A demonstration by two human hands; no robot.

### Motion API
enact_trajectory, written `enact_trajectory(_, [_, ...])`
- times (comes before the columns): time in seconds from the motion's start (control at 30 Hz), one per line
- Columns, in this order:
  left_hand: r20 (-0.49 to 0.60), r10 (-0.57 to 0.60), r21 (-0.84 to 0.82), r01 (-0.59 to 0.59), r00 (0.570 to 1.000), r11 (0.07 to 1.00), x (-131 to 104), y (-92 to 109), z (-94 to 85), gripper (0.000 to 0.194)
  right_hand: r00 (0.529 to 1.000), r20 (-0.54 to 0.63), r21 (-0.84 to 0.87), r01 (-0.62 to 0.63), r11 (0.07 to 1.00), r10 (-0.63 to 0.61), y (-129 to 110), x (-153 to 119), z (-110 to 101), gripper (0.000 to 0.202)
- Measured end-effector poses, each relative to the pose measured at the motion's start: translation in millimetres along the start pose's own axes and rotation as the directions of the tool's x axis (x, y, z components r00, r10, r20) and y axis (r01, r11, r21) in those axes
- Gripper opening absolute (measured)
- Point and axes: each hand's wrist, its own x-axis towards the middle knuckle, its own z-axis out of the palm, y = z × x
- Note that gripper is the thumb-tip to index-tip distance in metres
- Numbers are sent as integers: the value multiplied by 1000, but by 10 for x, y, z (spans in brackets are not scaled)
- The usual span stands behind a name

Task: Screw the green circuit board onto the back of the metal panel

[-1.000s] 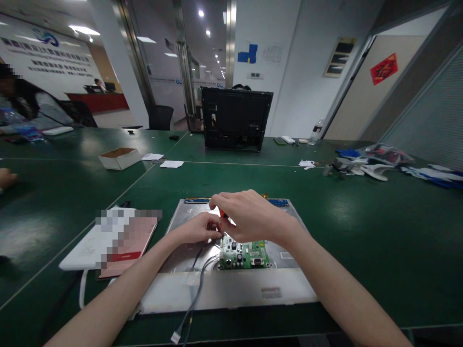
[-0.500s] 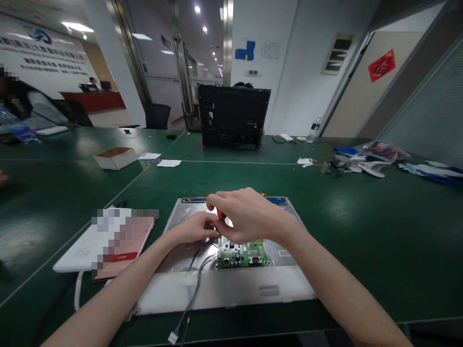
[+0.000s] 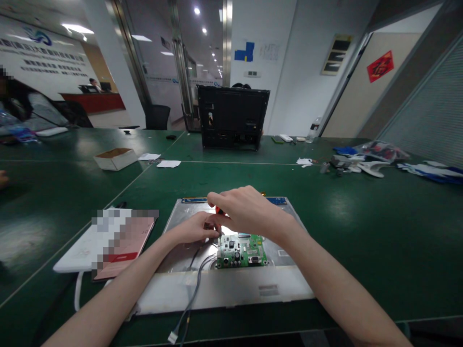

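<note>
My right hand (image 3: 246, 209) is closed around the red and black handle of a screwdriver (image 3: 219, 210); its shaft points down at the upper left corner of a green circuit board (image 3: 240, 250). Beside that corner, the fingers of my left hand (image 3: 197, 227) are pinched together near the screwdriver's lower end. What they hold, if anything, is hidden. The board sits on the silver metal back of a flat display panel (image 3: 173, 289). From the board's left side, dark cables (image 3: 197, 289) run down over the panel's near edge to a white connector (image 3: 172, 336).
White and pink flat objects (image 3: 126, 241) lie left of the panel. Farther off are an open cardboard box (image 3: 115, 159), papers (image 3: 169, 164) and an upright black monitor housing (image 3: 233, 118). Gloves and bagged items (image 3: 361, 161) lie right. A person (image 3: 32, 103) sits far left.
My right hand has turned slightly on the screwdriver handle, and its thumb has shifted up. The left hand stays almost in place beside the board's corner.
</note>
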Motion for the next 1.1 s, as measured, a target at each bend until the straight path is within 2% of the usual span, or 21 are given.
enact_trajectory(0.23, [33,14,17,-15,999,1000,3,-28,-12,17,996,28,129,79,988,-83,-9,-40,-39,16])
enact_trajectory(0.53, [-11,15,-2,-15,1000,1000,4,-40,7,15,999,37,19,7,1000,-8,4,-8,-46,12])
enact_trajectory(0.63, [15,32,-22,-31,999,999,9,-47,0,15,999,34,64,30,997,-33,14,-44,-64,13])
enact_trajectory(0.8, [76,-12,-78,18,997,997,1,-6,-5,15,996,62,105,53,993,-60,23,-69,-89,10])
enact_trajectory(0.93, [67,48,-74,-43,997,996,-2,11,-11,12,999,38,40,18,999,-20,18,-32,-67,11])
enact_trajectory(1.1, [53,62,-47,-59,997,997,3,-18,-16,12,1000,2,-32,-14,999,14,1,-30,-32,15])
